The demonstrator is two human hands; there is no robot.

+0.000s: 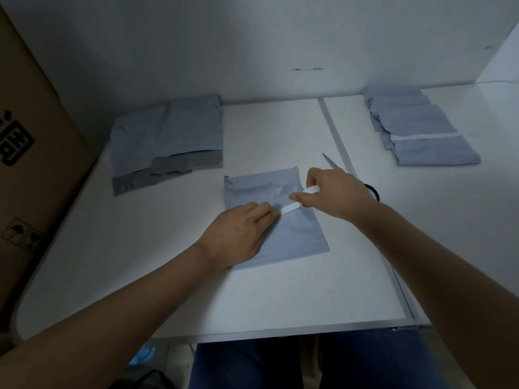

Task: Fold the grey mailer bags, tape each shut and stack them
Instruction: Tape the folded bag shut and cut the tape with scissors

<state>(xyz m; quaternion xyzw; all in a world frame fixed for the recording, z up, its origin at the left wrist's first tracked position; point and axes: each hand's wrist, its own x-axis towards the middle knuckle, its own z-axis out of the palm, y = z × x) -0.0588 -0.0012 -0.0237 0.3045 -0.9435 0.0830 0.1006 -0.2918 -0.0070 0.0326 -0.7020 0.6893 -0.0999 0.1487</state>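
A folded grey mailer bag [276,220] lies flat in the middle of the white table [168,262], and both hands are on it. The left hand [238,234] lies palm down over the bag's near left part, fingers straight and pressing, fingertips holding down the left end of a white strip [292,208]. The right hand [334,192] comes in from the right — its thumb and forefinger pinch the other end of that strip, which curls up off the bag at the right edge, the other fingers loosely curled behind. The strip runs across the bag between the two hands, slightly slanted. Just behind the right hand a pair of scissors [334,162] lies on the table, the pointed blades aimed far and left, a black handle loop peeking out past the wrist. Far left on the table sits a pile of unfolded mailer bags [168,136], overlapping, darker flaps towards the near side. Far right — across the seam in the tabletop — lies a stack of folded bags [421,130], the top one with a white line across it. A cardboard box [33,136] stands against the table's left side.
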